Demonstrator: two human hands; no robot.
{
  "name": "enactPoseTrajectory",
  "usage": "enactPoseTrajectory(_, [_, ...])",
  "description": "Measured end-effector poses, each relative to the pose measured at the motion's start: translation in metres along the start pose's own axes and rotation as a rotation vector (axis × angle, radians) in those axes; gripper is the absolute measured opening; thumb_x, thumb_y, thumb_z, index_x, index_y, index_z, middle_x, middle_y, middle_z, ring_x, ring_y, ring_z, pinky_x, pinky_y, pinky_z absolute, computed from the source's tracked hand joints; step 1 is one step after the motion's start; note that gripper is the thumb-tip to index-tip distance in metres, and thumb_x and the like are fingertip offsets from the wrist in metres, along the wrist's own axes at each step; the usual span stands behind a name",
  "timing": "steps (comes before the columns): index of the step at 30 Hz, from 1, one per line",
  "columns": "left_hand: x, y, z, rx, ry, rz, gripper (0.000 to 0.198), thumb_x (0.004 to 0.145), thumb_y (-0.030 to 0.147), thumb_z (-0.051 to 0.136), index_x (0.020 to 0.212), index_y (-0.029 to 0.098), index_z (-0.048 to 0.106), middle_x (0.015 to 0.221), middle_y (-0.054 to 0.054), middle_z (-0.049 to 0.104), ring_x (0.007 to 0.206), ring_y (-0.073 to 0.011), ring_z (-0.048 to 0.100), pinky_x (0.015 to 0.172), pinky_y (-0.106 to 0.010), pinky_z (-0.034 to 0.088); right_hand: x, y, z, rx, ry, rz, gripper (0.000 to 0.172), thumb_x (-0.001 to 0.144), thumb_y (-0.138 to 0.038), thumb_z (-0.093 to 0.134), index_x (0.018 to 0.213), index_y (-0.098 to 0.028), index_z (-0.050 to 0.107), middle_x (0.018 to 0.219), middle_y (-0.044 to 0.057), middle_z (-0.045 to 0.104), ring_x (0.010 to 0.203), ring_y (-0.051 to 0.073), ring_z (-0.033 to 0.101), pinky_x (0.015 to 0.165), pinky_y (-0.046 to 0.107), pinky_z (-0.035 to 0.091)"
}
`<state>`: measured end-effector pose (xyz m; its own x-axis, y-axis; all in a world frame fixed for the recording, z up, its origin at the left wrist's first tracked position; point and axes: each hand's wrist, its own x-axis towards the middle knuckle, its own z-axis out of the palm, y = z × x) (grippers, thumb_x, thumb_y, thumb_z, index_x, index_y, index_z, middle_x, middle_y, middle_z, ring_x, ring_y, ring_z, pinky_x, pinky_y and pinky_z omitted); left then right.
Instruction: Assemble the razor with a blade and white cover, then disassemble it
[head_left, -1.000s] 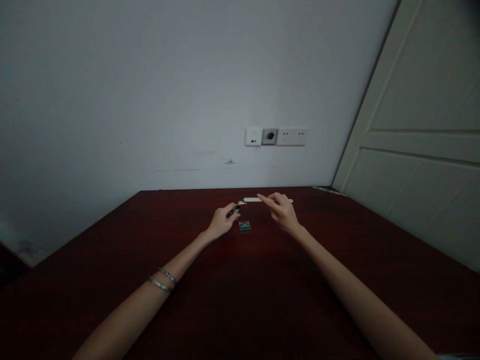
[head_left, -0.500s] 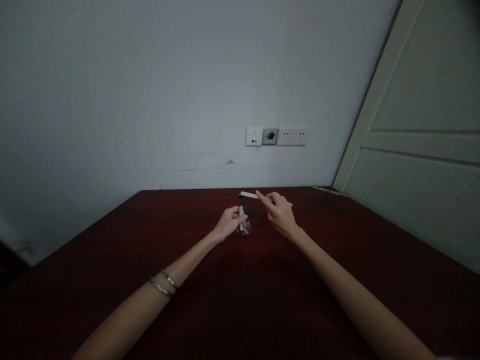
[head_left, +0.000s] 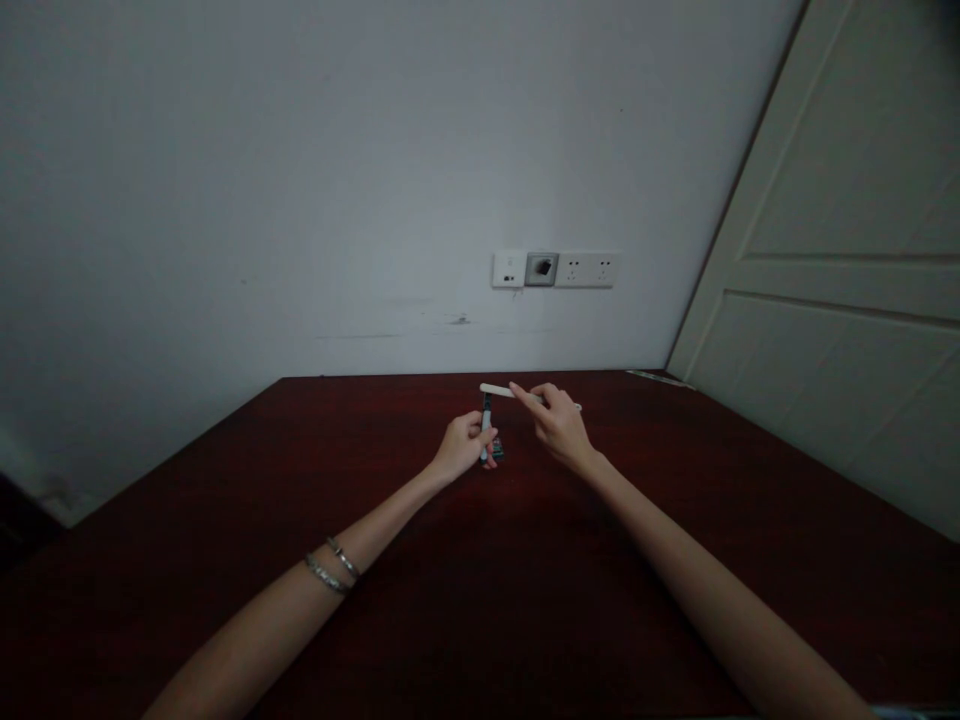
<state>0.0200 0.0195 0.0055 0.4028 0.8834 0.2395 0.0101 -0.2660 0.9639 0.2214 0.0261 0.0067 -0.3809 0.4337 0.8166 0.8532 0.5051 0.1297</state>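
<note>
My left hand (head_left: pixel 459 445) is closed around a slim light-grey handle with a black top (head_left: pixel 486 425), which it holds nearly upright; its exact kind is too small to make out. Between thumb and fingers, my right hand (head_left: pixel 561 425) grips a thin white stick (head_left: pixel 496 390), the index finger stretched along it. The left tip of this stick lies at the black top in the picture; whether they touch I cannot tell. A ring-like end of the stick shows past the right hand. Just right of my left fingers is a small dark patterned object (head_left: pixel 499 448), partly hidden.
Both hands are over a dark red-brown table (head_left: pixel 375 430), whose far edge meets a pale wall (head_left: pixel 360 180). Wall sockets (head_left: pixel 585 270) sit above that edge. A pale panelled door (head_left: pixel 840 260) stands at the right, with a thin light strip (head_left: pixel 660 379) near the table's back corner.
The black top of the handle in my left hand has tilted slightly to the right, under the stick's tip. My right hand has hardly moved.
</note>
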Motion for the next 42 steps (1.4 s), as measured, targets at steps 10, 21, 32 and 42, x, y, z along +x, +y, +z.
enactPoseTrajectory(10, [0.003, 0.003, -0.002, 0.025, 0.080, 0.016, 0.018, 0.076, 0.028, 0.055, 0.074, 0.015, 0.043, 0.047, 0.006, 0.050, 0.035, -0.0101, 0.053, 0.035, -0.021, 0.046, 0.000, 0.004, -0.001, 0.038, 0.046, 0.053, 0.058, 0.083, -0.007, 0.038, 0.136, -0.030, 0.037, 0.091, 0.007, 0.051, 0.076, 0.018, 0.045, 0.069, 0.030, 0.037])
enactPoseTrajectory(21, [0.005, 0.001, -0.001, 0.062, 0.157, 0.028, 0.017, 0.076, 0.027, 0.055, 0.072, 0.015, 0.044, 0.047, 0.007, 0.049, 0.034, -0.0097, 0.053, 0.034, -0.020, 0.045, -0.008, 0.014, 0.006, 0.036, 0.059, 0.066, 0.059, 0.082, -0.006, 0.038, 0.135, -0.030, 0.037, 0.089, 0.006, 0.050, 0.076, 0.017, 0.046, 0.069, 0.029, 0.038])
enactPoseTrajectory(32, [0.001, 0.006, 0.003, 0.030, 0.144, 0.013, 0.017, 0.076, 0.027, 0.055, 0.072, 0.015, 0.044, 0.047, 0.007, 0.049, 0.035, -0.0098, 0.054, 0.035, -0.019, 0.044, -0.009, 0.016, 0.004, 0.021, 0.049, 0.051, 0.061, 0.080, -0.005, 0.039, 0.136, -0.030, 0.037, 0.089, 0.007, 0.051, 0.076, 0.018, 0.046, 0.068, 0.030, 0.038])
enactPoseTrajectory(42, [0.000, 0.004, 0.004, 0.064, 0.149, 0.096, 0.012, 0.077, 0.025, 0.052, 0.074, 0.015, 0.045, 0.050, 0.006, 0.051, 0.038, -0.0105, 0.055, 0.038, -0.020, 0.045, -0.008, 0.013, 0.004, 0.169, 0.053, 0.107, 0.052, 0.084, -0.009, 0.037, 0.132, -0.027, 0.044, 0.089, 0.006, 0.051, 0.077, 0.016, 0.048, 0.070, 0.029, 0.041])
